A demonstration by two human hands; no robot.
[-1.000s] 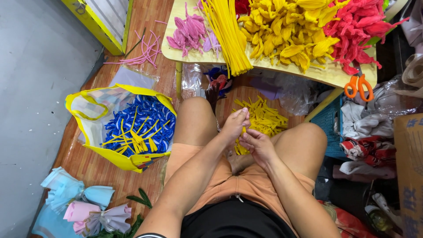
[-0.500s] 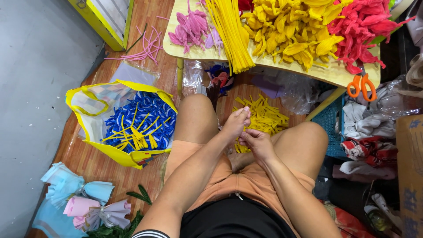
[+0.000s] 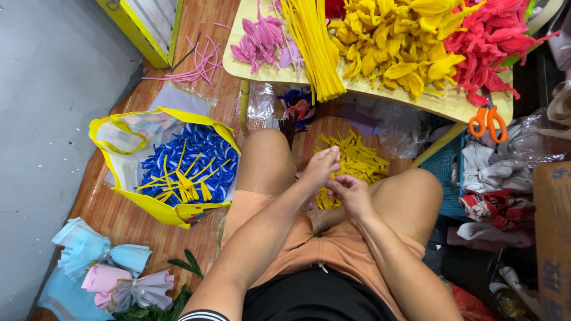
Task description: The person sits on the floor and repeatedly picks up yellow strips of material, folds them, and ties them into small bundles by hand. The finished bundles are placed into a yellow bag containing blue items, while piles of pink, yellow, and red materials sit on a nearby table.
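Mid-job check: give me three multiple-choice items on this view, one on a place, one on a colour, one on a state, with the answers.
1. Where do the scissors lie?
A. in the yellow bag
B. on the table's right corner
C. on the person's lap

2. What colour are most of the pieces in the bag?
A. blue
B. red
C. green

3. How do the left hand and right hand stand?
A. apart, resting on the knees
B. one raised to the table
C. close together between the knees, over the yellow cut pieces

Answers:
1 B: the orange handles lie on the table edge, beside the red flowers.
2 A: blue pieces fill the bag, with a few yellow strips on top.
3 C: both hands meet, fingers pinched; what they hold is too small to tell.
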